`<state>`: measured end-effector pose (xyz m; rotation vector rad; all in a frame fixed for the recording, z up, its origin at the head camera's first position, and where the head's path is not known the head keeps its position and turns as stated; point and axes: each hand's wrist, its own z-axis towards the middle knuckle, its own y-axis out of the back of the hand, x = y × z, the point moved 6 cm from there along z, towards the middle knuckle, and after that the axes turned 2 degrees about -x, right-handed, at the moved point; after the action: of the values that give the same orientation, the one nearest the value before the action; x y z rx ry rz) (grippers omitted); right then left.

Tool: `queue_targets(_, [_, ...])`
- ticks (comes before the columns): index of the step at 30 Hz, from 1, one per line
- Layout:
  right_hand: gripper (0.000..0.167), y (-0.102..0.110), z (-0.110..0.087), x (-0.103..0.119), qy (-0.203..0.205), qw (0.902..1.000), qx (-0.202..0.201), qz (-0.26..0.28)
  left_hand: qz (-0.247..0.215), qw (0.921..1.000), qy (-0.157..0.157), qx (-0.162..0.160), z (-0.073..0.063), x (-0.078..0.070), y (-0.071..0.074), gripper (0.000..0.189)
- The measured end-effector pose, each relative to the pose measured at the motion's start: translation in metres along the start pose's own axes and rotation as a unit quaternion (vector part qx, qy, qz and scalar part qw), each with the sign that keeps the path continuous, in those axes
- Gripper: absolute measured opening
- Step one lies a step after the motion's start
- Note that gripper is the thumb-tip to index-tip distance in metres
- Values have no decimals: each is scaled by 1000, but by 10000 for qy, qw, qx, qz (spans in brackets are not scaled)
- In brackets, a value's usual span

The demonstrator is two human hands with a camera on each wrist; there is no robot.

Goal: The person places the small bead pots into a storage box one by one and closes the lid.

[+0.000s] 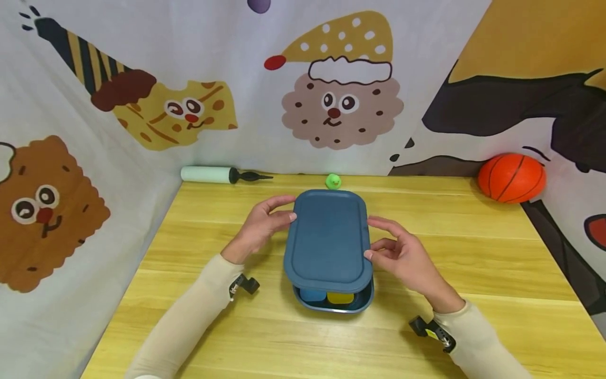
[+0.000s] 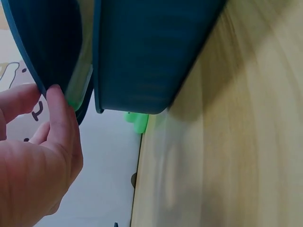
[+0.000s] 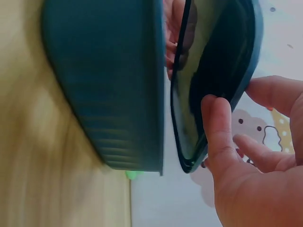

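A dark blue rectangular lid is held above a matching lunch box that stands on the table. In both wrist views a gap shows between lid and box rim. My left hand pinches the lid's left edge between thumb and fingers. On the opposite edge, the thumb and fingers of my right hand pinch the lid too. At the near end the box sticks out from under the lid, showing a light blue piece and a yellow piece inside. The lid covers the rest of the inside.
Behind the box sits a small green toy duck. A pale green hand pump lies at the table's back left, and an orange basketball is at the back right. A printed cloth hangs behind the wooden table.
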<state>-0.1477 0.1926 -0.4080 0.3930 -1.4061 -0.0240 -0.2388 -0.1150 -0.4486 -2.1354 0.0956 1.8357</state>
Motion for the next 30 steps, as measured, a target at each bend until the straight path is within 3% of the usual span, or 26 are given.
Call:
queue_targets(8, [77, -7, -4, -18, -620, 9976, 171, -274, 381, 9992, 135, -32, -1, 8, -2, 54])
queue_targets(21, [67, -4, -12, -27, -533, 9965, 75, -642, 1220, 9915, 430, 131, -11, 25, -5, 57])
queue_targets(30, [68, -4, -9, -34, -592, 9951, 72, -785, 1185, 9917, 487, 113, -14, 26, -6, 60])
